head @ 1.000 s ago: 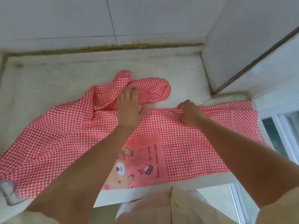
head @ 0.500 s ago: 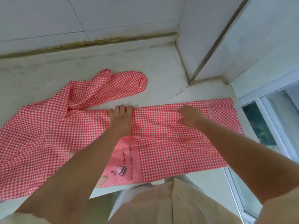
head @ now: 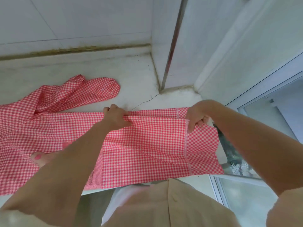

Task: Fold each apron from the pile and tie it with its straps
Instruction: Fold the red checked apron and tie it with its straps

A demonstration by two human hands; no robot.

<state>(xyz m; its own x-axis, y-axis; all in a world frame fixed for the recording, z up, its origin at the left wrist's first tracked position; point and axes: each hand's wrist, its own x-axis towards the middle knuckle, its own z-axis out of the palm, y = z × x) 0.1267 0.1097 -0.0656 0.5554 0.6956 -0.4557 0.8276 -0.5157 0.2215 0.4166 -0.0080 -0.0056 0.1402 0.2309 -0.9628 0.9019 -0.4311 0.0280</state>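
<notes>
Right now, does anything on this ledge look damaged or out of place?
A thin crack runs across the white ledge from the corner post toward the apron. The back-wall seam is stained brown.

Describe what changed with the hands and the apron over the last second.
The left hand left its flat rest on the apron and gripped its far edge. The right hand slid right along that edge and lifted the end. The bunched part stayed on the counter.
</notes>
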